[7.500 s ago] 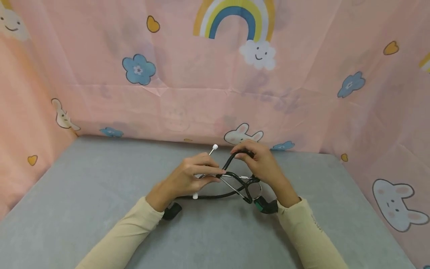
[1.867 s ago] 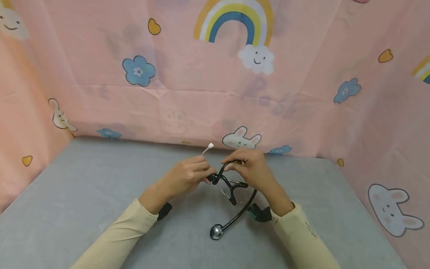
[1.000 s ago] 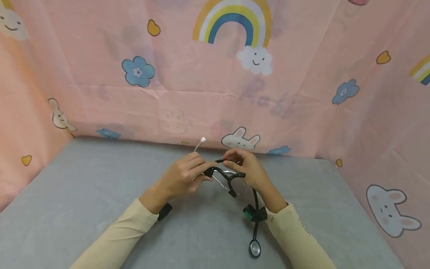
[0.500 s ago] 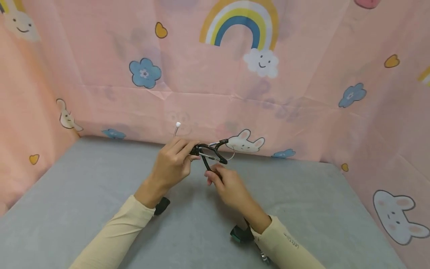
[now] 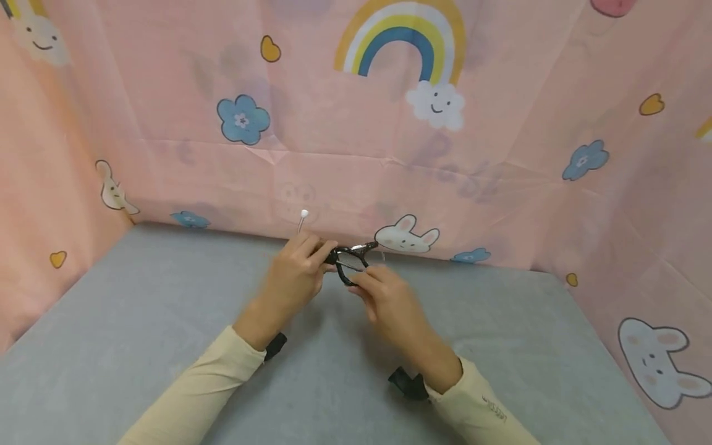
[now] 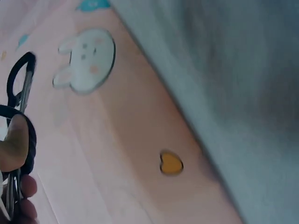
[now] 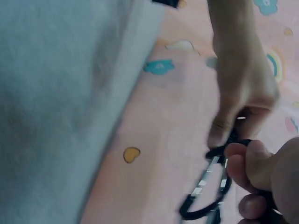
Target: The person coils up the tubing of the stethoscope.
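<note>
A stethoscope (image 5: 341, 277) with black tubing and metal ear tubes is held up above the far part of the table, folded into a bundle. My left hand (image 5: 292, 272) grips the bundle, thumb and fingers around it; one white ear tip (image 5: 304, 214) sticks up beyond that hand. Close by on the right, my right hand (image 5: 392, 300) pinches the black tubing, which bends in a loop by the left fingers. In the left wrist view the tubing (image 6: 31, 144) curves around my thumb (image 6: 14, 144). In the right wrist view both hands meet at the bundle. The chest piece is hidden.
A grey cloth-covered table (image 5: 139, 321) lies under the hands. Behind it and at both sides hangs a pink curtain (image 5: 334, 161) printed with rainbows, flowers and rabbits. Black wrist devices (image 5: 408, 384) are below the cuffs.
The stethoscope has been lifted off the table. My right hand went from the tubing's top to below, then up beside my left hand, bending the tubing around the bundle. The chest piece has left view.
</note>
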The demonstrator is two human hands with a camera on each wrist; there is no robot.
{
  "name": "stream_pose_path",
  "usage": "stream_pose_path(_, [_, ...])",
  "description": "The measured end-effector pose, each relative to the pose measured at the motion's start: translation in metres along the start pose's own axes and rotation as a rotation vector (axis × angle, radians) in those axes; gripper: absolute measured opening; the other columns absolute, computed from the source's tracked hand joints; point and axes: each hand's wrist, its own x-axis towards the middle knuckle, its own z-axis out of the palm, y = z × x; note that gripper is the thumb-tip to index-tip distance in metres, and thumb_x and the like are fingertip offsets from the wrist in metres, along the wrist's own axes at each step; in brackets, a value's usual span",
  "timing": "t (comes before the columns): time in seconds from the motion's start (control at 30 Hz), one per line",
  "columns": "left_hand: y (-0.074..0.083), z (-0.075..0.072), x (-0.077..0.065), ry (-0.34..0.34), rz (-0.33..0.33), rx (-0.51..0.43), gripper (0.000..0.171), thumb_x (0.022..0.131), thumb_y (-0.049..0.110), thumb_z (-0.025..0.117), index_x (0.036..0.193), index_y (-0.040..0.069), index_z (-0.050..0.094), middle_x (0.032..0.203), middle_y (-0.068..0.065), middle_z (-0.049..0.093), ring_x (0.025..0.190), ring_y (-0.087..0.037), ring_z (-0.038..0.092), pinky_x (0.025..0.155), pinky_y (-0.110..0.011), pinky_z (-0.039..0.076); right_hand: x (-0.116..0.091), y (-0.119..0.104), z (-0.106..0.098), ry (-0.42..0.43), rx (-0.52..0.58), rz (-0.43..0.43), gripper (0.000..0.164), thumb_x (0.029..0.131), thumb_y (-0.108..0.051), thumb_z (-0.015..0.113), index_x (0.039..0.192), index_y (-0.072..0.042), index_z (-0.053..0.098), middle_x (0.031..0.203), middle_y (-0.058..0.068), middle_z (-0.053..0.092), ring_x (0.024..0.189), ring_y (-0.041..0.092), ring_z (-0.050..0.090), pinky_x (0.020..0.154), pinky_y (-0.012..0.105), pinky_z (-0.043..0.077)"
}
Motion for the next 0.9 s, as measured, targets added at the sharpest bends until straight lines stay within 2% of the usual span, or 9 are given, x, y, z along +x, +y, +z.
stream_pose_path(0.13, [0.012, 0.006, -0.002, -0.084, 0.151, 0.007, 0.035, 0.075, 0.03, 0.077, 0.103, 0.009, 0.071, 0.079, -0.002, 0.055, 0.074, -0.017, 0.05, 0.068, -0.025, 0.047, 0.001, 0.01, -0.009, 0.042, -0.028, -0.009, 0.008, 0.084, -0.011, 0.071, 0.091, -0.007, 0.074, 0.079, 0.002, 0.066, 0.069, 0.014, 0.055, 0.059, 0.024, 0.048])
stream_pose_path(0.23, [0.017, 0.008, -0.004, -0.097, 0.262, -0.071, 0.043, 0.074, 0.032, 0.079, 0.109, 0.008, 0.07, 0.082, -0.001, 0.054, 0.076, -0.015, 0.049, 0.069, -0.024, 0.045, 0.001, 0.019, -0.014, 0.077, -0.013, -0.016, 0.008, 0.083, -0.009, 0.072, 0.09, -0.007, 0.074, 0.08, 0.002, 0.068, 0.071, 0.015, 0.055, 0.062, 0.025, 0.048])
stream_pose_path(0.3, [0.018, 0.009, -0.004, -0.071, 0.31, -0.138, 0.048, 0.072, 0.033, 0.081, 0.111, 0.006, 0.07, 0.083, -0.001, 0.055, 0.077, -0.016, 0.048, 0.069, -0.025, 0.043, 0.002, 0.025, -0.018, 0.105, 0.021, -0.025, 0.009, 0.083, -0.008, 0.071, 0.092, -0.008, 0.074, 0.083, 0.003, 0.07, 0.072, 0.016, 0.057, 0.063, 0.026, 0.05])
stream_pose_path(0.4, [0.018, 0.01, -0.002, 0.008, 0.359, -0.214, 0.051, 0.07, 0.033, 0.083, 0.11, 0.005, 0.07, 0.081, -0.001, 0.057, 0.076, -0.016, 0.049, 0.069, -0.025, 0.042, 0.002, 0.035, -0.026, 0.124, 0.111, -0.042, 0.011, 0.082, -0.007, 0.071, 0.093, -0.01, 0.075, 0.087, 0.004, 0.072, 0.077, 0.017, 0.061, 0.065, 0.027, 0.051])
stream_pose_path(0.5, [0.021, 0.011, -0.001, 0.08, 0.421, -0.228, 0.041, 0.072, 0.033, 0.082, 0.102, 0.007, 0.072, 0.077, 0.001, 0.061, 0.073, -0.015, 0.051, 0.067, -0.023, 0.044, 0.003, 0.047, -0.035, 0.069, 0.21, -0.081, 0.014, 0.081, -0.009, 0.072, 0.093, -0.014, 0.076, 0.089, 0.0, 0.072, 0.078, 0.013, 0.062, 0.064, 0.021, 0.05])
stream_pose_path(0.6, [0.025, 0.011, 0.0, 0.112, 0.492, -0.234, 0.037, 0.073, 0.033, 0.082, 0.098, 0.007, 0.073, 0.074, 0.002, 0.062, 0.07, -0.014, 0.051, 0.066, -0.022, 0.045, 0.002, 0.06, -0.039, -0.019, 0.329, -0.126, 0.017, 0.078, -0.008, 0.073, 0.092, -0.016, 0.076, 0.09, -0.001, 0.07, 0.08, 0.01, 0.063, 0.065, 0.016, 0.049])
stream_pose_path(0.67, [0.027, 0.012, 0.0, 0.118, 0.504, -0.265, 0.038, 0.072, 0.032, 0.083, 0.099, 0.007, 0.073, 0.074, 0.002, 0.063, 0.07, -0.014, 0.051, 0.066, -0.023, 0.045, 0.001, 0.067, -0.038, -0.051, 0.403, -0.136, 0.019, 0.076, -0.005, 0.073, 0.092, -0.015, 0.076, 0.09, 0.0, 0.069, 0.078, 0.009, 0.062, 0.064, 0.014, 0.048])
stream_pose_path(0.73, [0.028, 0.012, -0.001, 0.121, 0.482, -0.292, 0.039, 0.071, 0.031, 0.083, 0.1, 0.006, 0.073, 0.075, 0.002, 0.064, 0.071, -0.014, 0.051, 0.067, -0.023, 0.044, 0.001, 0.07, -0.034, -0.057, 0.471, -0.123, 0.02, 0.076, -0.002, 0.072, 0.092, -0.013, 0.076, 0.09, 0.002, 0.07, 0.077, 0.008, 0.061, 0.063, 0.015, 0.046])
stream_pose_path(0.9, [0.028, 0.01, -0.005, 0.15, 0.39, -0.303, 0.045, 0.071, 0.03, 0.083, 0.106, 0.003, 0.071, 0.077, 0.0, 0.064, 0.071, -0.015, 0.053, 0.069, -0.025, 0.046, 0.002, 0.066, -0.027, -0.001, 0.502, -0.003, 0.015, 0.08, -0.004, 0.071, 0.091, -0.012, 0.077, 0.089, 0.005, 0.072, 0.076, 0.008, 0.06, 0.059, 0.015, 0.044])
